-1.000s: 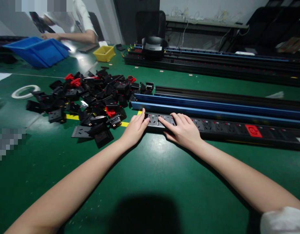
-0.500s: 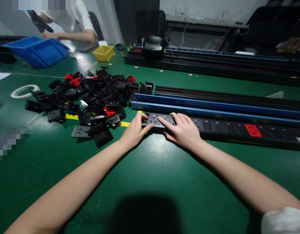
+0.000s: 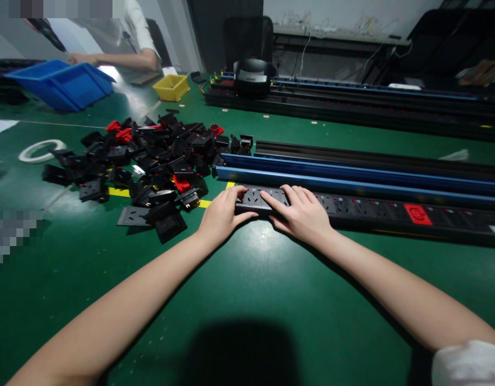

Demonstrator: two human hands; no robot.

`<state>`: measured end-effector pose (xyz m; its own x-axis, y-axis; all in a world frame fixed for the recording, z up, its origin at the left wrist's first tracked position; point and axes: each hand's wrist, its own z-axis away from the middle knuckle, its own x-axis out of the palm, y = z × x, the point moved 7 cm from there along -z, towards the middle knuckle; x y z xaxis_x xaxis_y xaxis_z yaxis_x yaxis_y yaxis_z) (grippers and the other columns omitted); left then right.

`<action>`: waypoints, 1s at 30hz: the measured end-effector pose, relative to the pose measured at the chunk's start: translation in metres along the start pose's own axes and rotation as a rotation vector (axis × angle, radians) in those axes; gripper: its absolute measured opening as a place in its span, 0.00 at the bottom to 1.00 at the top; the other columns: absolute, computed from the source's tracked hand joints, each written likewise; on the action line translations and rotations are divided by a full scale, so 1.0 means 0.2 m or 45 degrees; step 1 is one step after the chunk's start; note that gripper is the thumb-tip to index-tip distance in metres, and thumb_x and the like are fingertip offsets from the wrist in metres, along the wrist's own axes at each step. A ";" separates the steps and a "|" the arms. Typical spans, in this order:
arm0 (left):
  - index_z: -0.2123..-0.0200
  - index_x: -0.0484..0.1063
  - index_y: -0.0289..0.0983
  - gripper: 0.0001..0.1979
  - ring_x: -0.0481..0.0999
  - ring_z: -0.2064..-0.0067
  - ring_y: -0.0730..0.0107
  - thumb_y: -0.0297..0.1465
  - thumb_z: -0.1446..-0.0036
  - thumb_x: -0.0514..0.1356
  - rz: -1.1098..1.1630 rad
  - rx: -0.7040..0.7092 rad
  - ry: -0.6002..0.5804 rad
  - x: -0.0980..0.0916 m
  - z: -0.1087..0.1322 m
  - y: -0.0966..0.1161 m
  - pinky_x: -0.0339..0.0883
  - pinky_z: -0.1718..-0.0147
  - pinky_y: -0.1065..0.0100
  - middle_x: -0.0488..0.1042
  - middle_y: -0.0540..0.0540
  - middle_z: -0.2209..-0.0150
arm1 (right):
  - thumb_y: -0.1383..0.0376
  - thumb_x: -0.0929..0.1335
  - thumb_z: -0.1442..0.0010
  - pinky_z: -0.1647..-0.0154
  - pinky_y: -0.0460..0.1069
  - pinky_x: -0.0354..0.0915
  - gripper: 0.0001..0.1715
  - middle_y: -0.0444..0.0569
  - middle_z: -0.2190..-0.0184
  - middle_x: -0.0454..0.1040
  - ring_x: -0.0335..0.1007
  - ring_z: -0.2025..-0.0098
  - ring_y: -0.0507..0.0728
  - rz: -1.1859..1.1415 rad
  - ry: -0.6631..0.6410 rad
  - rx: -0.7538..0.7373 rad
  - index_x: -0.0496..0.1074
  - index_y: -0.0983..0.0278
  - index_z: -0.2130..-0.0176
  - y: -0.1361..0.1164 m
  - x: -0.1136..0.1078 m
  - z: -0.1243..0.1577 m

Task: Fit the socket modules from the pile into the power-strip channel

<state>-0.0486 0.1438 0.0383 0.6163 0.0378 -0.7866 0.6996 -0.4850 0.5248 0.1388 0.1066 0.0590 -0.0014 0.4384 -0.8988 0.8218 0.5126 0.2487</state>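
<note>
A long black power strip (image 3: 357, 209) lies across the green table, with a row of socket modules and one red socket (image 3: 418, 215) in it. My left hand (image 3: 221, 213) grips its left end, fingers over the far side and thumb along the near side. A little to the right, my right hand (image 3: 305, 213) is wrapped over the strip, its index finger on a socket module (image 3: 253, 198) near the end. The undersides of both hands are hidden.
Left of the strip lies a heap of loose black and red socket modules (image 3: 183, 145). Behind it runs a blue metal channel (image 3: 311, 174). A white tape roll (image 3: 42, 150), a blue bin (image 3: 64, 86) and a yellow bin (image 3: 171, 87) stand farther left, near another person's hand (image 3: 84, 59).
My left thumb has slid down from the strip's top edge to its near side. My right hand stays in place. The other person's tool has shifted, tilting downward.
</note>
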 end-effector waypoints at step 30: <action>0.45 0.65 0.41 0.26 0.80 0.48 0.58 0.39 0.43 0.70 0.307 -0.065 0.023 0.00 0.01 -0.03 0.74 0.47 0.53 0.77 0.43 0.49 | 0.52 0.66 0.31 0.35 0.60 0.55 0.38 0.62 0.39 0.72 0.69 0.42 0.67 0.008 0.031 0.010 0.57 0.55 0.27 0.00 0.00 0.00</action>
<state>-0.0535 0.1450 0.0348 0.7735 -0.0581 -0.6312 0.5488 -0.4369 0.7127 0.1383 0.1058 0.0595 -0.0104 0.4594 -0.8882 0.8265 0.5039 0.2510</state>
